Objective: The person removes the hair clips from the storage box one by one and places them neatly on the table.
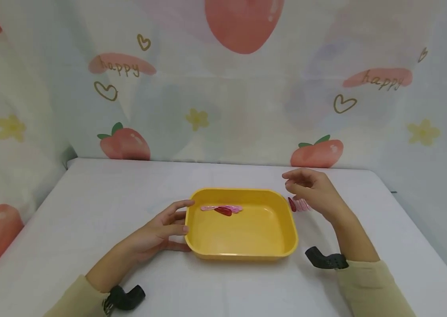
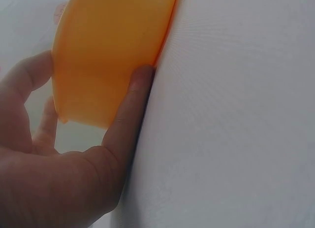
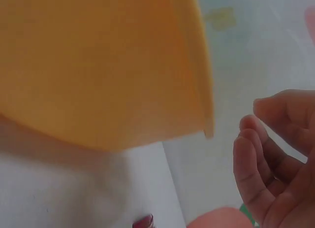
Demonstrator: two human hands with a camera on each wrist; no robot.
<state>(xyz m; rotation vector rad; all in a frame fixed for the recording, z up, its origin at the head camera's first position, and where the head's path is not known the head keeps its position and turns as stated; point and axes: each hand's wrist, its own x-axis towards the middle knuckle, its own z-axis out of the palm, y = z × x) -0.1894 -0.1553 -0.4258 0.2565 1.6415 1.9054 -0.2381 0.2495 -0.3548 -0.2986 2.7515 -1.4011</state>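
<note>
A yellow tray (image 1: 243, 240) sits on the table, holding a few glossy pink and red drop-shaped pieces (image 1: 223, 210) that look like hair clips. Around its left end, my left hand (image 1: 164, 231) holds the tray, fingertips on the rim and wall; the left wrist view shows fingers (image 2: 133, 105) against the orange-looking wall. Past the tray's right end, my right hand (image 1: 314, 189) hovers with loosely bent fingers and nothing visible between them. Beneath it lie a red piece (image 1: 292, 204) and several pink pieces (image 1: 302, 205), partly hidden by the hand.
A white cloth covers the table (image 1: 128, 185). Behind it hangs a curtain (image 1: 223, 110) printed with strawberries, hearts and flowers. Dark bands (image 1: 326, 259) sit on both wrists. In the right wrist view the tray wall (image 3: 108, 80) fills the upper left.
</note>
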